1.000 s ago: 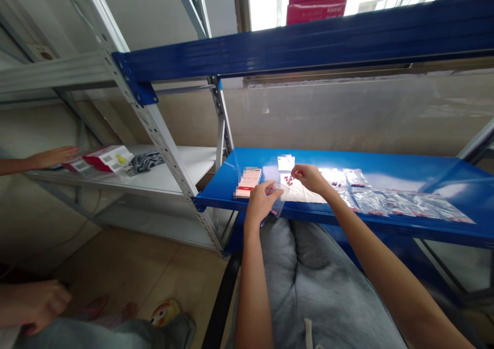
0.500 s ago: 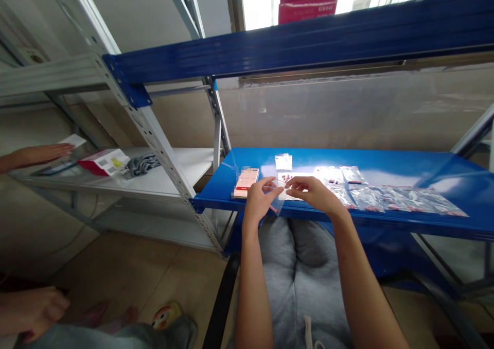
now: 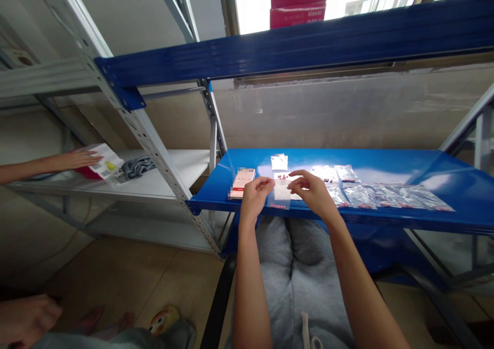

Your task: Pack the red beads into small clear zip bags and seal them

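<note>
A small clear plastic zip bag [image 3: 280, 194] hangs upright at the blue shelf's front edge, with a row of small red beads [image 3: 278, 206] along its bottom. My left hand [image 3: 255, 197] pinches its upper left corner between thumb and fingers. At the upper right edge is my right hand [image 3: 311, 190], thumb and a fingertip at the plastic and another finger raised above. Behind the bag, more red beads [image 3: 283, 176] lie on a white sheet [image 3: 295, 196]. Left of my hands a phone [image 3: 244, 180] with an orange and white screen rests on the shelf.
Filled clear bags [image 3: 399, 195] lie in a row to the right on the blue shelf [image 3: 386, 158]. A small white packet stack [image 3: 279, 161] sits behind the beads. Left, a co-worker's hand [image 3: 83, 158] is over a red and white box [image 3: 106, 163] beside grey cloth [image 3: 138, 167].
The bag has swung from tilted to hanging flat, its beads now showing along the bottom. My right hand has shifted along its top edge. The co-worker's hand moved right onto the box.
</note>
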### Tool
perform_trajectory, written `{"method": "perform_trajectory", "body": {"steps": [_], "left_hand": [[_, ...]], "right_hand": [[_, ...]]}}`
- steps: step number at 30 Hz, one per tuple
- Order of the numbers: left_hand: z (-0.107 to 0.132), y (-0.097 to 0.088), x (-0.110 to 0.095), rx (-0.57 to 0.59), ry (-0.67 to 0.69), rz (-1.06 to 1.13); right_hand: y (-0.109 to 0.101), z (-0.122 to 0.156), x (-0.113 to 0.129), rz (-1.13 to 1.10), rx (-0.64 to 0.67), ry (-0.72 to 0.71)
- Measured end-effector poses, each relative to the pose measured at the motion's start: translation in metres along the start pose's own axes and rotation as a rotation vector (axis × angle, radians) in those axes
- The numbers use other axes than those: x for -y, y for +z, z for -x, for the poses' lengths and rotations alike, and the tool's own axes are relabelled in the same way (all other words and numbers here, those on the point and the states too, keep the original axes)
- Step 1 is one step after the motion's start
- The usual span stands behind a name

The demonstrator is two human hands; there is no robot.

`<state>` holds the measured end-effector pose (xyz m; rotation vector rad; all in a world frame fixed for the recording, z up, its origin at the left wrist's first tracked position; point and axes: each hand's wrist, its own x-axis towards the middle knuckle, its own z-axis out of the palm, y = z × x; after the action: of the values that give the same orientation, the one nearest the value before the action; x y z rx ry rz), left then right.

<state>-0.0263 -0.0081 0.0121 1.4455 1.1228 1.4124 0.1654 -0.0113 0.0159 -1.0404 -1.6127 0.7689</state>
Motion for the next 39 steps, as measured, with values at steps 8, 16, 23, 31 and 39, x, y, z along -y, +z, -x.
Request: {"method": "perform_trajectory", "body": {"steps": [8, 16, 23, 31, 39], "left_hand": [[0.000, 0.002, -0.002, -0.016, -0.006, -0.005], [-0.002, 0.011, -0.003, -0.054, 0.042, -0.030], [-0.001, 0.011, -0.006, -0.069, 0.017, 0.046], [0.001, 0.012, -0.006, 0.057, 0.024, 0.025], [-0.001, 0.014, -0.003, 0.013, 0.068, 0.000]], "right_hand": [[0.001, -0.003, -0.010, 0.072, -0.061, 0.022], [0.000, 0.000, 0.002, 0.131, -0.095, -0.036], [0.005, -0.001, 0.003, -0.032, -0.015, -0.023], [0.002, 0.002, 0.010, -0.051, 0.011, -0.049], [0.007, 0.002, 0.004, -0.046, 0.073, -0.038]]}}
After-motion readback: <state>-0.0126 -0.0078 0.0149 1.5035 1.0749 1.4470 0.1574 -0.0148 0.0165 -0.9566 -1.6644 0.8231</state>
